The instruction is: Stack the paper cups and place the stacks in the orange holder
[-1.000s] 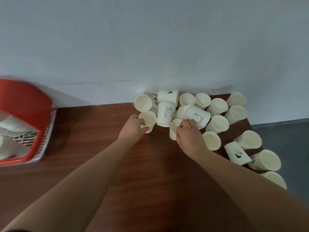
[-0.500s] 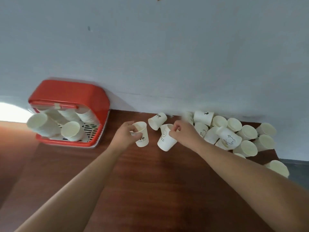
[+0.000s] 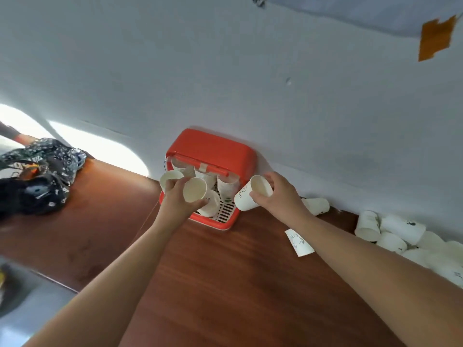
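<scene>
My left hand [image 3: 179, 200] gripped a paper cup [image 3: 195, 189] at the mouth of the orange holder [image 3: 213, 146]; my right hand [image 3: 278, 194] held a printed cup [image 3: 246, 199] just beside it. Delivery step, I reckoned: next, nest them and slot them among the stacks [image 3: 226, 187] inside. More loose cups [image 3: 390, 232] lay right on the bench [image 3: 225, 271].

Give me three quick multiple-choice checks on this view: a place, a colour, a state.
1. The orange holder stands: A) against the wall; B) on a chair; C) on the floor.
2. The tape patch on the wall is: A) green; B) orange; C) blue.
3. The right hand is: A) open and flat; B) curled but empty; C) gripping a paper cup.
Key: 1 A, its back meets the wall; 2 B, close to the holder's hue; 3 C, fingers curl round the cup near its rim.
</scene>
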{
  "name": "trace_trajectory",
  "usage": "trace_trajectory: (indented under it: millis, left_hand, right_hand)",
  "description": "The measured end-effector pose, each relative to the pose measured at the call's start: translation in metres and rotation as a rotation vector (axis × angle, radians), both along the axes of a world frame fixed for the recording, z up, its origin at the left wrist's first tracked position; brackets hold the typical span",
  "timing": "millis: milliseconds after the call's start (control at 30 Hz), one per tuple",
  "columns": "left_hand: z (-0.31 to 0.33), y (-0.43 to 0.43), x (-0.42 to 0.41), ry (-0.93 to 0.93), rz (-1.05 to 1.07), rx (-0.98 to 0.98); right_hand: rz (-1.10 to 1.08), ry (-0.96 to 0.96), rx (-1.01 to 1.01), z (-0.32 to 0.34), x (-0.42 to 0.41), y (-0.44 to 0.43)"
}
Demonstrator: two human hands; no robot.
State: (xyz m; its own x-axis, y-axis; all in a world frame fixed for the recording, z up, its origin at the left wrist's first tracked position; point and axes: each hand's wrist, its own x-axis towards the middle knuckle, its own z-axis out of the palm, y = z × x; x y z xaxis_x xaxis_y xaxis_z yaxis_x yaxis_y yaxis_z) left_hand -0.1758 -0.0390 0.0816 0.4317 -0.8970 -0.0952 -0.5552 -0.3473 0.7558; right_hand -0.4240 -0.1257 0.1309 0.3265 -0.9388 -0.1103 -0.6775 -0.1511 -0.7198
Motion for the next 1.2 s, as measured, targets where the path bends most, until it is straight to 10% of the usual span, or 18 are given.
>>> trace_trajectory:
  millis: [400,700,967,1200]
  left_hand:
    - [-0.062,-0.038,0.007,-0.119,-0.291,0.193]
    - [-0.072,-0.019,0.037,0.191,-0.28,0.13]
    - [-0.067,-0.011,0.051,0.484,-0.125,0.073]
    - [-0.086,-0.016,0.048,0.29,-0.32,-0.018]
  right_hand:
    - [-0.018,0.073,-0.089,-0.025,0.042,-0.01]
    - [0.14,-0.062,-0.049,-0.029,0.078,0.01]
    - [0.381,0.234,-0.116,-0.069,0.119,0.012]
    - [0.423,0.388,-0.085,-0.094,0.126,-0.001]
